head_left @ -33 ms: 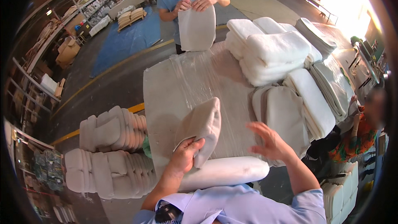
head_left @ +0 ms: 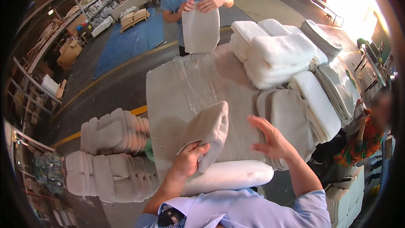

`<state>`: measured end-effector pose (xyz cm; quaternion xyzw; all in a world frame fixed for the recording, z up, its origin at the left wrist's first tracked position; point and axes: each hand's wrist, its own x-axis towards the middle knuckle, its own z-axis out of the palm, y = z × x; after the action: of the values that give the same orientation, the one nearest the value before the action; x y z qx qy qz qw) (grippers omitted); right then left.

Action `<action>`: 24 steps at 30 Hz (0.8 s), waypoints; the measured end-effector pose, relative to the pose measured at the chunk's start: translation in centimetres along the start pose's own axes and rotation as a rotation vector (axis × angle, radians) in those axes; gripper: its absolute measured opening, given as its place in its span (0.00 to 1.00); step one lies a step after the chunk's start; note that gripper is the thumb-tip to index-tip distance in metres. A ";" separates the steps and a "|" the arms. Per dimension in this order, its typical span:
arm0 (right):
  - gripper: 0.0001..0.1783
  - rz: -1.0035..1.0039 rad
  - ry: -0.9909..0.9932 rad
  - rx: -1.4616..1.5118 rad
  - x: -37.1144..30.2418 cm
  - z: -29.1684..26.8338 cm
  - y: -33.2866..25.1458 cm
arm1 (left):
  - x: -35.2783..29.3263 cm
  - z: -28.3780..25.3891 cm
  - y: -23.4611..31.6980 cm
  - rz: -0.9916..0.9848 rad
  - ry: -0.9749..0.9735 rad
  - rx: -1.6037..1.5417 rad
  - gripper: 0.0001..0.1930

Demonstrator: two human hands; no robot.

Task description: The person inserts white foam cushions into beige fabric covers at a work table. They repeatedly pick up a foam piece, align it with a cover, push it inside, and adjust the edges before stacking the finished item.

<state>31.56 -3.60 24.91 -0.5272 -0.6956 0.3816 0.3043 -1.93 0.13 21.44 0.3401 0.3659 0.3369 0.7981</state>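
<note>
My left hand (head_left: 189,160) grips the lower edge of a grey fabric cushion cover (head_left: 206,133) and holds it upright above the table (head_left: 181,88), which is wrapped in clear plastic film. A white foam pad (head_left: 230,176) lies along the table's near edge, just under that hand. My right hand (head_left: 270,137) hovers with fingers spread to the right of the cover, holding nothing, near a flat grey cover (head_left: 287,114) on the table.
Across the table a person in a blue shirt holds another grey cushion (head_left: 201,29). Stacks of white foam pads (head_left: 278,52) fill the table's right side. Piles of finished grey cushions (head_left: 112,156) sit on the floor at left. Another person (head_left: 367,135) sits at right.
</note>
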 end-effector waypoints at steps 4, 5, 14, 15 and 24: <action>0.36 -0.203 0.092 0.377 6.8 1.8 2.7 | -1.5 0.9 0.9 -0.068 -0.132 0.024 0.19; 0.32 -0.209 0.052 0.480 8.0 2.0 2.9 | -1.6 1.4 1.5 -0.065 -0.158 0.021 0.19; 0.13 -0.126 0.029 0.644 7.8 3.9 5.0 | -1.3 -2.0 -1.5 0.075 -0.019 -0.360 0.09; 0.13 -0.133 0.048 0.665 7.7 4.0 5.0 | -1.2 -1.5 -1.6 0.099 -0.022 -0.423 0.09; 0.13 -0.127 0.177 0.683 6.4 4.8 7.1 | -0.2 1.5 0.1 0.239 -0.168 -0.479 0.18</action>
<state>29.48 2.65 16.52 -0.3819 -0.5304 0.5249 0.5452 -0.83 -0.40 22.37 0.2093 0.1660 0.4761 0.8378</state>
